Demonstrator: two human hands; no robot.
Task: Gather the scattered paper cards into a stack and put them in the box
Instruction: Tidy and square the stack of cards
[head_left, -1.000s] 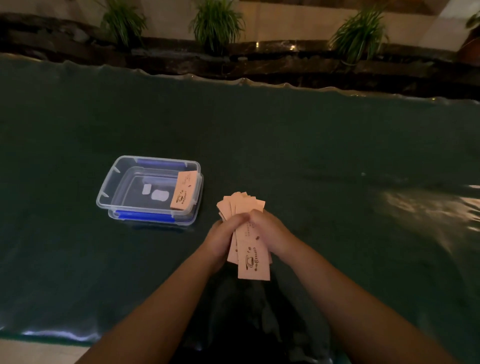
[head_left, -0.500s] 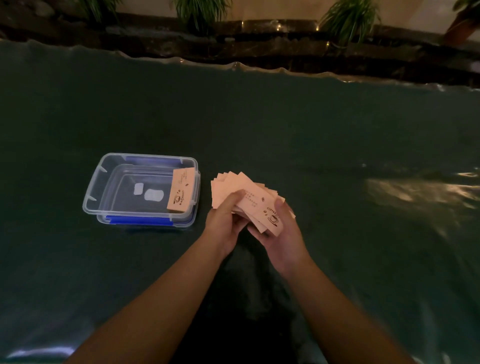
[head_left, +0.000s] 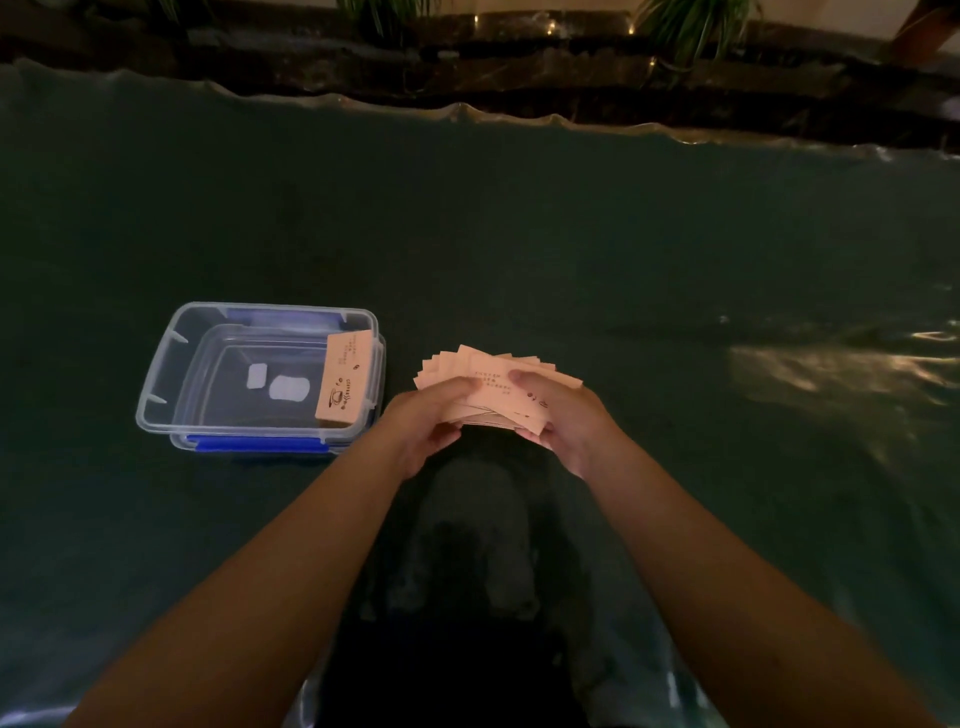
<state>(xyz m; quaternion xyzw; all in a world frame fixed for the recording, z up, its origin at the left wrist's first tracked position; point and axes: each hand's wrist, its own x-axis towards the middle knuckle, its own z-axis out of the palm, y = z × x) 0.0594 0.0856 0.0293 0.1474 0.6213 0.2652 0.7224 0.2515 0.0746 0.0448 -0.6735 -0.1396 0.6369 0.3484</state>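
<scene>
A loose, fanned bundle of pale pink paper cards (head_left: 485, 387) is held above the dark green table between both hands. My left hand (head_left: 428, 421) grips its left side, thumb on top. My right hand (head_left: 558, 415) grips its right side, thumb on top. The cards lie roughly flat and uneven, corners sticking out at the far side. To the left stands a clear plastic box (head_left: 171, 384) with blue clips. One pink card (head_left: 343, 382) leans against its inner right wall.
The dark green glossy cover (head_left: 571, 234) spans the table, wrinkled at the far edge, with light glare at the right. Beyond it runs a dark ledge with potted plants (head_left: 685, 26). Two white labels show through the box floor.
The bundle has turned from upright to roughly flat and crosswise. Both hands shifted their grip to its left and right sides. The view tilted down slightly.
</scene>
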